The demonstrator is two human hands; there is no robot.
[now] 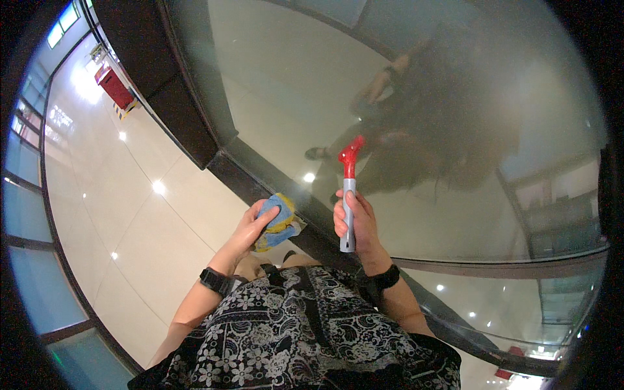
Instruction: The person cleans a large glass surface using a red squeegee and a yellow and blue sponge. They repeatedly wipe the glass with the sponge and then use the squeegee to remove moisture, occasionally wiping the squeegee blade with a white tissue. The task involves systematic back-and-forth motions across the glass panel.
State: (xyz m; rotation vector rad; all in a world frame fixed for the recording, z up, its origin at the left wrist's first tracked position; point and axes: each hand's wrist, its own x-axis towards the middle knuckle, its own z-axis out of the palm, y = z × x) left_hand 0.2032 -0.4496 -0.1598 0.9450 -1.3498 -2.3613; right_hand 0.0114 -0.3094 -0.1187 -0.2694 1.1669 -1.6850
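In my left hand (252, 225) is a folded blue cloth with yellow edging (280, 222), held low in front of my body. My right hand (360, 218) grips the grey handle of a window squeegee (349, 187). Its red head (352, 148) points away from me, towards a large glass pane (438, 219); the blade is hard to make out, and I cannot tell whether it touches the glass. The pane looks hazy and mirrors a dark figure with an arm.
A dark frame (243, 168) runs along the base of the pane. To the left stretches a shiny tiled floor (141, 219), with a red box (115, 87) beside striped marking farther off. Blue-tinted panels (41, 287) line the far left.
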